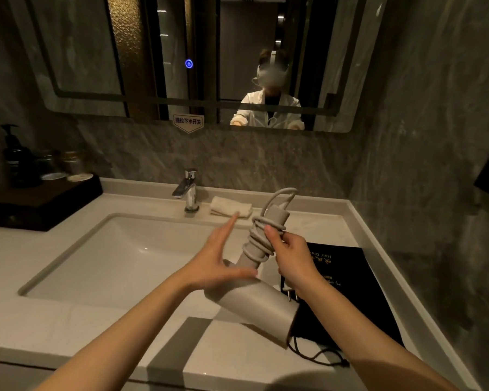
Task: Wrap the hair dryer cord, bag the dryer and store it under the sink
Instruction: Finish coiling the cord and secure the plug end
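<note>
A grey hair dryer (254, 309) is held above the counter, barrel toward me and handle pointing up and away. Its grey cord (259, 241) is coiled several times around the handle, with a loose loop above the handle's end. My right hand (290, 256) grips the handle over the coils, thumb pressed on the cord; the plug (290, 294) hangs below this hand. My left hand (223, 259) has its fingers spread, its palm against the dryer where handle meets barrel. A black drawstring bag (347, 280) lies flat on the counter under the dryer, at the right.
A white sink basin (119, 263) with a chrome faucet (188, 190) lies left of the dryer. A folded cloth (230, 208) sits behind the basin. A dark tray (40, 201) with bottles and jars stands at the back left. A mirror hangs above; a marble wall closes the right.
</note>
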